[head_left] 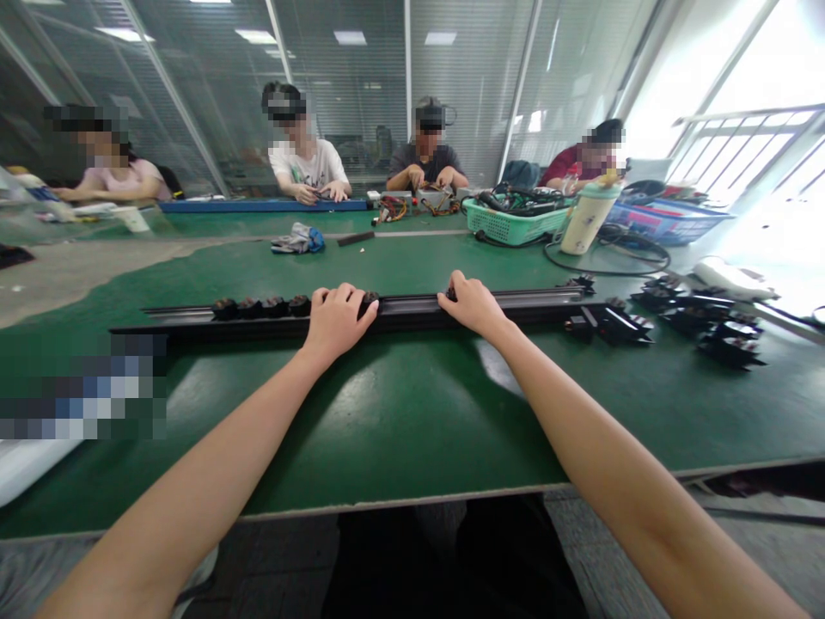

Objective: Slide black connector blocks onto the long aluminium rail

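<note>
A long black rail with a channel along its top lies across the green table in front of me. Several small black round-topped pieces sit in a row in its left half. My left hand is curled over the rail at the right end of that row, its fingers closed around black pieces that it partly hides. Further right, my right hand pinches a small black piece at the channel. The underside of that piece is hidden by the fingers and rail.
Several loose black pieces lie at the right. Behind stand a green basket of cables, a pale tumbler and a blue basket. Grey gloves lie beyond the rail. Several people sit across the table.
</note>
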The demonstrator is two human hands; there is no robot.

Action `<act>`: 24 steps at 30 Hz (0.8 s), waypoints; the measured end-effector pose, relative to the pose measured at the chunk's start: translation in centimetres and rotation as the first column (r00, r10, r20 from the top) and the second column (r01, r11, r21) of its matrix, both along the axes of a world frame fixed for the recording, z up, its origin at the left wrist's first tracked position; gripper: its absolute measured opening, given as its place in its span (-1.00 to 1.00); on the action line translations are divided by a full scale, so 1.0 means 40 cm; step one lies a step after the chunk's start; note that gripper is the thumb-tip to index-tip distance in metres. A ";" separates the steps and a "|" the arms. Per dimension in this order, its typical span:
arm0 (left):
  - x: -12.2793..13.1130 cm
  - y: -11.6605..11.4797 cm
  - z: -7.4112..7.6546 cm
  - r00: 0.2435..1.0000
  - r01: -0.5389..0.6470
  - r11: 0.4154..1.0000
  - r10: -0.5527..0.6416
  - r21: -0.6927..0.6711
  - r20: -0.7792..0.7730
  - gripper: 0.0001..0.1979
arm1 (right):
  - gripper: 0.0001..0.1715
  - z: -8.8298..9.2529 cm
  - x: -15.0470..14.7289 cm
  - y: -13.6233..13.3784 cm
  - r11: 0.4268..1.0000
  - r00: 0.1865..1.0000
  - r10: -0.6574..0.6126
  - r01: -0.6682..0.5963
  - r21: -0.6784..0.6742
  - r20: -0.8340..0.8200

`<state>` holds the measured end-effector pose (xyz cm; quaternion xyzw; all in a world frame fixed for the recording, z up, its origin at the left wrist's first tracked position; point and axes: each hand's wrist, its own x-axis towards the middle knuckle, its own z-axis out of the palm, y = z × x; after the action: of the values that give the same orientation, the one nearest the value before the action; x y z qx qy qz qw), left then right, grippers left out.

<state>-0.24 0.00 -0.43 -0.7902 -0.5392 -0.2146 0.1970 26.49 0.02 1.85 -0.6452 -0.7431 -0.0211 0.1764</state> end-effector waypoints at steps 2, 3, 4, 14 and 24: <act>0.000 0.000 0.000 1.000 -0.002 1.000 0.002 -0.002 -0.001 -0.51 | -0.70 0.001 0.000 -0.001 1.000 1.000 0.002 -0.002 0.001 0.002; 0.000 0.000 0.000 1.000 -0.002 1.000 0.002 -0.003 -0.002 -0.51 | -0.70 0.000 0.000 -0.001 1.000 1.000 0.004 -0.004 0.002 0.003; 0.000 0.000 0.000 1.000 -0.003 1.000 0.003 -0.004 -0.003 -0.50 | -0.70 0.000 0.000 0.000 1.000 1.000 0.005 -0.005 0.004 0.003; 0.003 -0.004 0.000 1.000 -0.006 1.000 0.006 0.002 -0.005 -0.49 | -0.62 -0.004 0.020 0.002 1.000 1.000 0.017 -0.016 0.006 -0.015; -0.001 0.001 -0.003 1.000 -0.009 1.000 0.009 0.014 -0.020 -0.49 | -0.63 -0.001 0.012 -0.006 1.000 1.000 -0.016 0.016 0.010 -0.009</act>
<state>-0.28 0.04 -0.54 -0.7884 -0.5392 -0.2097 0.2088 26.97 -0.24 1.79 -0.6504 -0.7369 -0.0231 0.1829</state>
